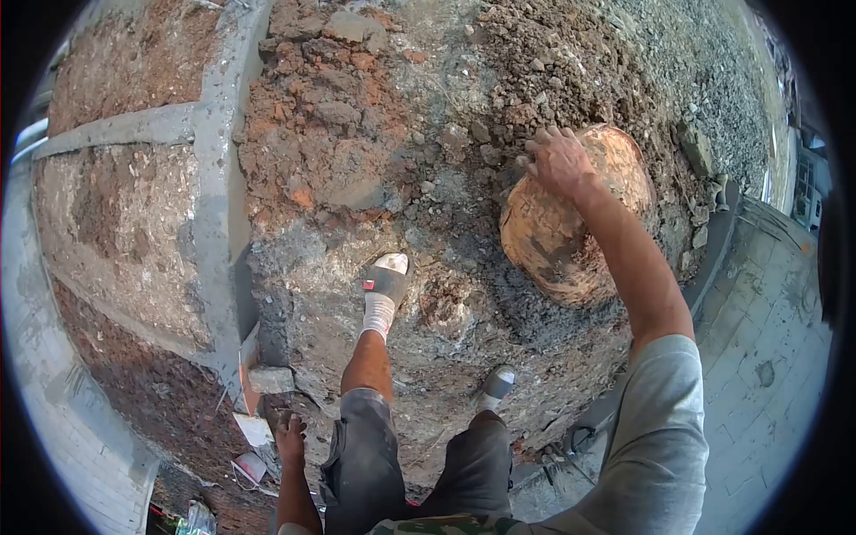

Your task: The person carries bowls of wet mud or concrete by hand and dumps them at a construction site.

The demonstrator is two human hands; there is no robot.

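In the head view, your right hand [560,162] is on the basin [546,234], a rounded, clay-caked shape right of centre in the frame; what it is exactly is hard to tell. Your fingers bend over its upper left edge, slightly apart, touching it; whether they clamp the rim or only press, you cannot tell from here. Most of the basin lies below and to the right of those fingers, under your wrist and beside your forearm. It looks nearly round, perhaps a little longer from top to bottom, so no long axis stands out.

Your left hand [291,437] is well apart from it, at the lower left, just below the block [271,380]. Its fingers are half curled; you can't tell whether they hold anything. Broken soil [557,67] lies along the basin's upper side, with the concrete beam [217,178] further left.
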